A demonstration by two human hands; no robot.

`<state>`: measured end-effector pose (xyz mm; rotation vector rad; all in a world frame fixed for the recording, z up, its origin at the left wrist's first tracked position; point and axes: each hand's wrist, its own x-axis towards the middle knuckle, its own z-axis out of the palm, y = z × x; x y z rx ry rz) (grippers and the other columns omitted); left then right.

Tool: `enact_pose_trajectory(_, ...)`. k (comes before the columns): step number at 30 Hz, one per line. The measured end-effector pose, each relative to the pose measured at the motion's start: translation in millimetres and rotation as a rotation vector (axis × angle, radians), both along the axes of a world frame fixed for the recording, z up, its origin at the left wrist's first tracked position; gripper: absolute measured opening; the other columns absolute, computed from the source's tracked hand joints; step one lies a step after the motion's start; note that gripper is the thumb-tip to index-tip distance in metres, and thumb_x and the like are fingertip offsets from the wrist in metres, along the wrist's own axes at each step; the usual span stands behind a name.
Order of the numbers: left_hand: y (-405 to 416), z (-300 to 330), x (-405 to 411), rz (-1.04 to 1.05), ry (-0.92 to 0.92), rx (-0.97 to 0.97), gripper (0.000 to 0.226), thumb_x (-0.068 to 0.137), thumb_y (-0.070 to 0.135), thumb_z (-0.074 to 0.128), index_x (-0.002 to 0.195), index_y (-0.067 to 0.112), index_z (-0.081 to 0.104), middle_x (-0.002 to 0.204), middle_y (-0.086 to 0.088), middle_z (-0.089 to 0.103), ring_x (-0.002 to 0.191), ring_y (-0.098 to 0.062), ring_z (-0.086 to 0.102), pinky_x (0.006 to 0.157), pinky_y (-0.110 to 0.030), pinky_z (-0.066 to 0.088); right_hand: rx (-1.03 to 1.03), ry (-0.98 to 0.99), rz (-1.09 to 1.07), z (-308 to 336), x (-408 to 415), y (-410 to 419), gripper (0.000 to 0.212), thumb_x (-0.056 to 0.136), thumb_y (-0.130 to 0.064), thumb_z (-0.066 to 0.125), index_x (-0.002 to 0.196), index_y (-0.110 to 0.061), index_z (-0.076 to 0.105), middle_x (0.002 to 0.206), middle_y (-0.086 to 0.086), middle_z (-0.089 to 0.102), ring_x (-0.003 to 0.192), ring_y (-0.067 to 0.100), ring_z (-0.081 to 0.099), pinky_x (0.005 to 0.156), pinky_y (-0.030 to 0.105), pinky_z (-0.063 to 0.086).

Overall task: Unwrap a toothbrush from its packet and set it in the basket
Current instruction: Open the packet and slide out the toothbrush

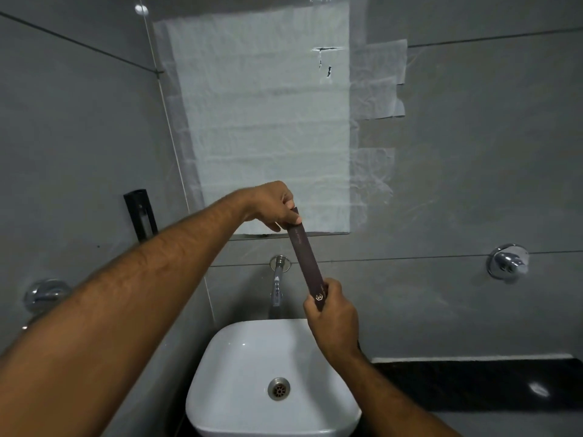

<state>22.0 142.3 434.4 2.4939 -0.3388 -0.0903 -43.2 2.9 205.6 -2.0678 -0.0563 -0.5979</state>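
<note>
A long, narrow dark brown toothbrush packet (305,255) with a small pale logo near its lower end is held upright and slightly tilted above the sink. My left hand (273,205) pinches its top end between thumb and fingers. My right hand (333,316) grips its bottom end. The packet looks closed, and the toothbrush inside is hidden. No basket is in view.
A white basin (239,373) with a metal drain sits below my hands, with a chrome tap (277,279) on the grey wall behind it. A paper-covered mirror (262,121) hangs above. A black counter (473,386) lies to the right, with a chrome valve (507,262) above it.
</note>
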Motion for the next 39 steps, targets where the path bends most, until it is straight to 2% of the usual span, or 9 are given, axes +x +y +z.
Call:
enact_pose_trajectory(4,-0.8,-23.9,0.6,0.072,-0.261,-0.184,0.028,0.084,0.001,0.07,0.066,0.013,0.051,0.093,-0.025,0.07,0.086,-0.034,0.074,0.07,-0.045,0.064,-0.058,-0.036,-0.041,13.1,5.6,-13.3,0.029,0.09,-0.028,0.064,0.115,-0.019,0.053,0.093,0.0,0.07,0.075,0.016,0.063,0.065,0.025,0.048)
enact_pose_trajectory(7,3.2,-55.6,-0.9,0.212,-0.346,-0.692,0.027,0.082,-0.005,0.069,0.084,0.015,0.052,0.097,-0.013,0.061,0.078,-0.027,0.069,0.067,-0.049,0.064,-0.161,-0.106,-0.095,44.2,16.9,-32.6,0.022,0.083,-0.018,0.065,0.103,-0.016,0.059,0.085,0.003,0.066,0.07,0.022,0.057,0.061,0.028,0.039)
enact_pose_trajectory(11,11.7,-116.3,-7.1,0.393,-0.026,-1.457,0.03,0.087,-0.011,0.06,0.111,0.004,0.051,0.107,-0.017,0.06,0.09,-0.03,0.069,0.067,-0.046,0.063,-0.592,-0.303,-0.14,117.9,36.1,-57.8,0.021,0.073,-0.001,0.067,0.075,-0.016,0.053,0.072,0.005,0.058,0.072,0.029,0.058,0.061,0.03,0.036)
enact_pose_trajectory(13,5.8,-148.2,-17.7,0.379,0.105,-1.726,0.008,0.089,-0.008,0.055,0.094,-0.001,0.055,0.101,-0.024,0.061,0.091,-0.034,0.067,0.063,-0.043,0.064,-0.867,-0.402,-0.076,158.5,43.6,-56.8,0.024,0.069,0.003,0.065,0.072,-0.018,0.052,0.073,0.007,0.062,0.075,0.03,0.058,0.063,0.032,0.036)
enact_pose_trajectory(15,-7.2,-176.1,-30.4,0.363,0.189,-1.964,0.01,0.09,0.003,0.053,0.08,0.0,0.055,0.098,-0.024,0.064,0.095,-0.037,0.067,0.062,-0.043,0.064,-1.14,-0.457,0.05,190.7,47.8,-45.3,0.024,0.071,0.002,0.066,0.076,-0.018,0.055,0.079,0.007,0.065,0.081,0.028,0.056,0.068,0.036,0.041)
enact_pose_trajectory(18,-23.6,-202.8,-42.2,0.372,0.272,-2.201,0.017,0.092,0.013,0.05,0.089,-0.002,0.057,0.104,-0.027,0.067,0.091,-0.039,0.073,0.069,-0.048,0.064,-1.46,-0.521,0.197,217.6,50.5,-22.6,0.015,0.078,-0.004,0.067,0.087,-0.014,0.06,0.084,0.005,0.064,0.087,0.027,0.055,0.075,0.039,0.046)
enact_pose_trajectory(25,-23.4,-218.4,-45.3,0.294,0.345,-2.196,0.02,0.095,0.007,0.053,0.107,-0.008,0.056,0.083,-0.026,0.076,0.078,-0.034,0.076,0.075,-0.041,0.063,-1.633,-0.604,0.26,220.8,49.4,2.6,0.013,0.084,-0.005,0.066,0.094,-0.011,0.061,0.088,0.005,0.065,0.091,0.025,0.054,0.078,0.039,0.05)
enact_pose_trajectory(30,-2.3,-227.7,-46.9,0.217,0.37,-2.041,0.027,0.091,0.013,0.066,0.111,-0.005,0.062,0.102,-0.026,0.075,0.093,-0.031,0.075,0.076,-0.036,0.064,-1.521,-0.517,0.223,222.2,52.8,-20.8,0.018,0.082,-0.005,0.068,0.095,-0.014,0.06,0.09,0.004,0.065,0.091,0.024,0.054,0.08,0.041,0.052)
enact_pose_trajectory(39,-7.0,-227.9,-50.0,0.218,0.317,-1.836,0.03,0.073,-0.001,0.071,0.102,-0.002,0.065,0.083,-0.016,0.077,0.074,-0.02,0.076,0.063,-0.024,0.062,-1.257,-0.345,0.151,210.2,65.5,-71.2,0.03,0.076,0.002,0.067,0.092,-0.022,0.057,0.085,-0.001,0.057,0.09,0.022,0.053,0.068,0.04,0.054)
